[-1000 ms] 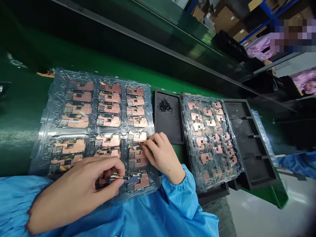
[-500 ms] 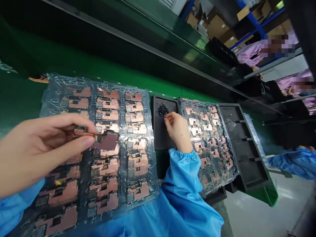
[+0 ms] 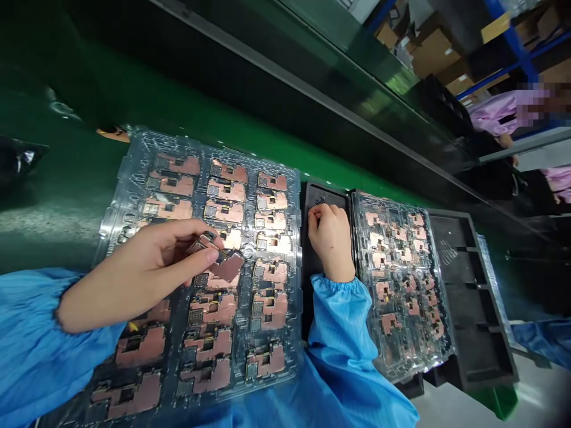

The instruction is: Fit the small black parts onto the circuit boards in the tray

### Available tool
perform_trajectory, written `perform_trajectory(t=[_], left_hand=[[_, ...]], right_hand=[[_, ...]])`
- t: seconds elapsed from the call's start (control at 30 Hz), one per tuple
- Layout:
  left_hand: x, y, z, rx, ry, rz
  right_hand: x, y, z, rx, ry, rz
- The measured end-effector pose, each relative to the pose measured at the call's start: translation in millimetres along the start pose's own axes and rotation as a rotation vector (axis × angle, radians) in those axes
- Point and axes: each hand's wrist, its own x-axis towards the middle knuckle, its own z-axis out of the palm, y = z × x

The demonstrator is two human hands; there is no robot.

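Observation:
My left hand is closed, pinching a copper-coloured circuit board between thumb and fingers. It holds the board tilted above a clear plastic tray filled with rows of similar boards. My right hand is over a narrow black tray, its thumb and fingers pressed together. Just beyond its fingertips lies a small pile of tiny black parts, partly covered by the hand. Whatever may be between those fingertips is too small to make out.
To the right stands a second clear tray of boards, then a black compartment tray with thin pieces in it. The green bench runs under everything. Beyond a dark ledge are cardboard boxes and a person in pink.
The view has shifted, so the trays sit further right and slightly lower. My left hand has turned the held board a little. My right hand stays by the black parts and now hides more of them.

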Motion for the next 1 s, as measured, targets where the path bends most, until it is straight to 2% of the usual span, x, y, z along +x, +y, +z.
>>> perform_trajectory(t=[0.1,0.23,0.3,0.37,0.43,0.5,0.53,0.6,0.73,1.0], left_hand=[[1,4,-2,-0.139,-0.051,-0.135],[5,-2,-2,-0.194,-0.072,-0.052],[6,-5,1,-0.214,-0.072,0.004],[6,-6,4,-0.209,-0.06,0.019],[5,-7,7,-0.19,-0.062,0.023],[5,-7,9,-0.185,-0.068,0.029],[5,-7,9,-0.185,-0.068,0.028],[5,-8,8,-0.18,-0.069,0.019],[8,-8,8,-0.189,-0.068,0.021],[9,-7,9,-0.232,-0.112,0.015]], right_hand=[[3,4,6,-0.02,0.006,0.006],[5,-7,-6,0.02,0.011,0.026],[-2,-26,-27,0.215,0.034,0.043],[-14,-52,-52,0.596,-0.004,0.076],[-29,-78,-71,1.017,-0.262,0.026],[-41,-98,-79,1.293,-0.483,0.037],[-45,-105,-79,1.392,-0.559,0.073],[-49,-111,-74,1.53,-0.624,0.182],[-50,-109,-61,1.621,-0.615,0.26],[-55,-113,-57,1.48,-0.501,0.172]])
